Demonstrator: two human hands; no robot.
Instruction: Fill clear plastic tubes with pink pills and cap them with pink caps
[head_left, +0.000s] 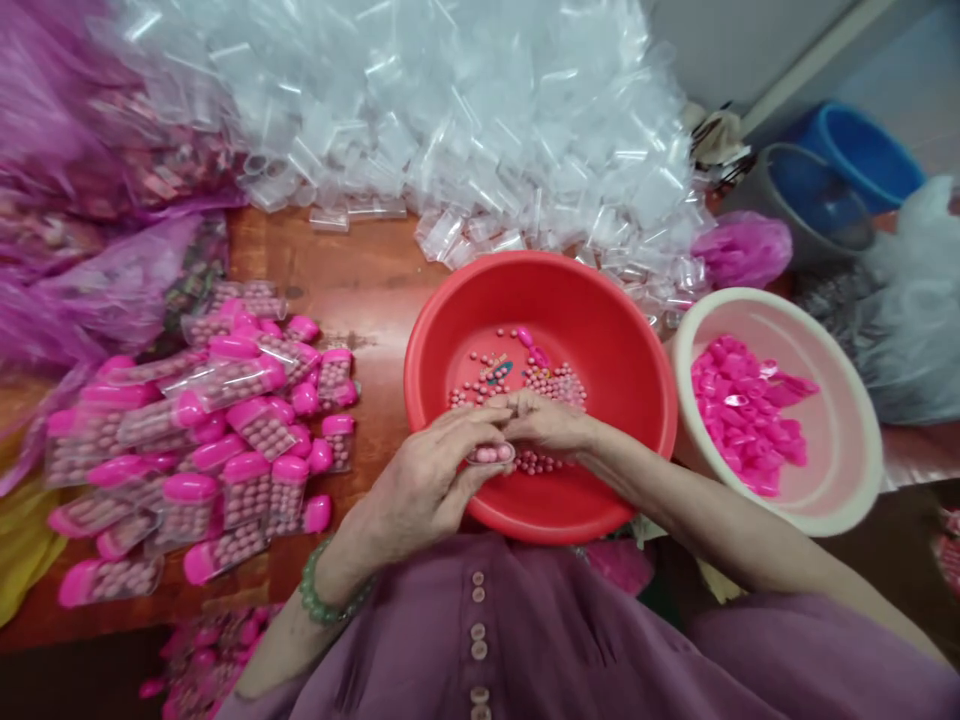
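Note:
My left hand (pixel 431 470) grips a small clear vial (pixel 491 454) holding pink beads, over the near part of a red basin (pixel 630 330). My right hand (pixel 544 420) meets it from the right, fingertips pinched at the vial's open top; I cannot tell whether they hold beads. Loose pink beads (pixel 555 385) lie on the basin's bottom, with a small blue-and-orange piece among them. A cream basin (pixel 847 400) to the right holds bright pink caps (pixel 742 410).
Several filled vials with pink caps (pixel 217 440) are piled on the wooden table at left. A big heap of empty clear vials (pixel 465 130) fills the back. Purple plastic bags (pixel 82 200) lie far left. Grey and blue buckets (pixel 840 180) stand at back right.

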